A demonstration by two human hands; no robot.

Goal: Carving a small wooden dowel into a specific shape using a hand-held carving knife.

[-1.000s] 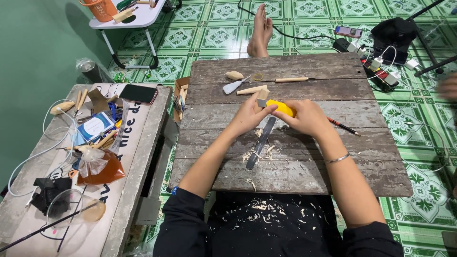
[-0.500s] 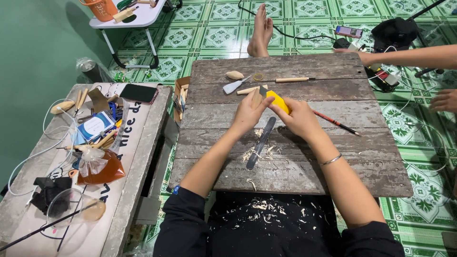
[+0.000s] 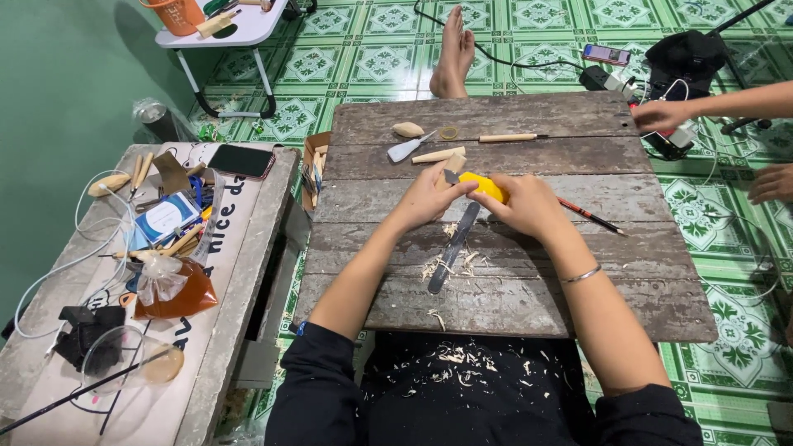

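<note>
On the far left a second low worktop (image 3: 248, 248) carries a dark phone (image 3: 241, 160), white cable loops and a bag of amber liquid (image 3: 169, 293), all well apart from the carving. On the main plank worktop (image 3: 529, 289) the left hand (image 3: 429, 198) is clenched around a small pale piece of wood (image 3: 454, 165), whose tip pokes up above the thumb. Just below, a long grey file (image 3: 453, 248) lies slanted among wood shavings (image 3: 450, 263), untouched. To the right the right hand (image 3: 524, 206) has its fingers (image 3: 505, 183) closed on a yellow-handled knife (image 3: 481, 187); the blade is hidden between the 2 hands, so whether the edge touches the wood cannot be told. Behind them lie a carved wooden spoon blank (image 3: 408, 130), a small pale-handled blade (image 3: 406, 149) and a wooden-handled tool (image 3: 505, 138); a red pencil (image 3: 591, 216) sits just right of the wrist. At the far right another person's 2 hands reach toward devices on the tiled floor (image 3: 330, 58).

The step in hand looks like whittling. The next cut would call for a firm hold on the wood, a short controlled stroke, and the left thumb clear of the blade.
</note>
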